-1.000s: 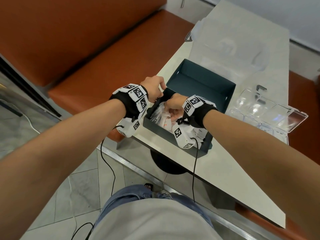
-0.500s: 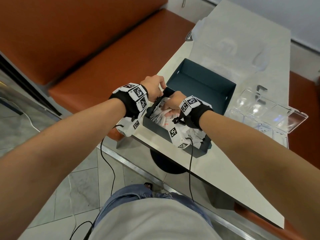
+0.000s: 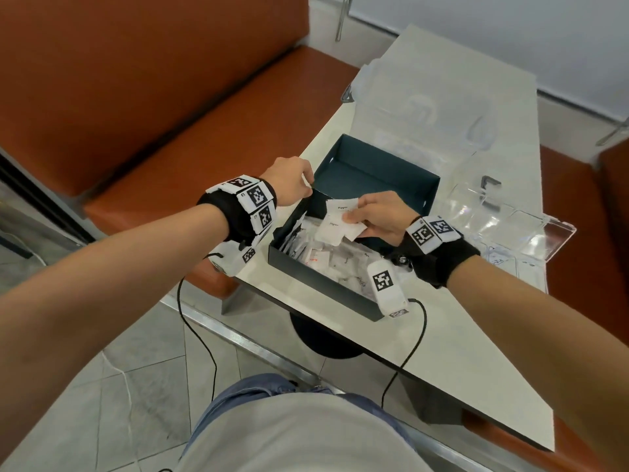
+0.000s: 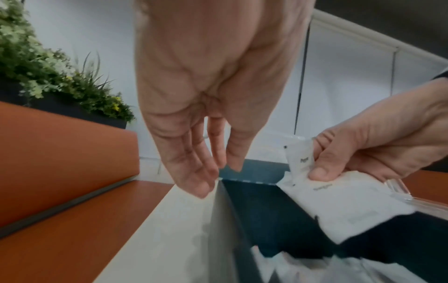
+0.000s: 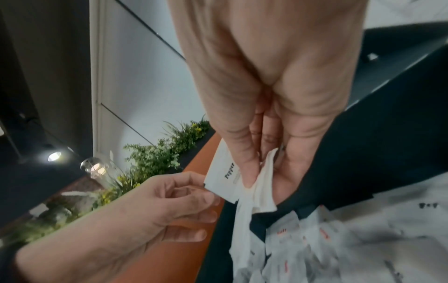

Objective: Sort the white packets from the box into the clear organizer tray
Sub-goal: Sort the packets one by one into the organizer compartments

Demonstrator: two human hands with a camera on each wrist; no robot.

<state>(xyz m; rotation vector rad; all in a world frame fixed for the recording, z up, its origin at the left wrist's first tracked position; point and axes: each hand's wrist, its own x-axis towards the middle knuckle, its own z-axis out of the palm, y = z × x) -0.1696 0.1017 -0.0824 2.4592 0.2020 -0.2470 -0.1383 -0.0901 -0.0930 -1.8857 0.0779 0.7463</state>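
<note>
A dark teal box [image 3: 384, 165] stands on the pale table, its near half full of white packets [image 3: 337, 264]. My right hand [image 3: 354, 218] hovers over the box and pinches a small bunch of packets [image 3: 338, 221], one marked Pepper [image 5: 223, 172], another Sugar. In the left wrist view that bunch [image 4: 339, 201] hangs under the right thumb. My left hand [image 3: 306, 190] holds the top edge of the box's left wall, fingers outside and thumb inside [image 4: 220, 172]. The clear organizer tray [image 3: 503, 219] lies to the right of the box, with packets in its near compartments.
An orange bench [image 3: 170, 137] runs along the table's left side. Crumpled clear plastic [image 3: 425, 107] lies behind the box. The tray's open clear lid [image 3: 551, 233] juts to the right. Black wrist cables [image 3: 412, 349] hang over the table's near edge.
My right hand has come up out of the packet pile with a bunch of packets and shifted right. My left hand has stayed at the box's left wall.
</note>
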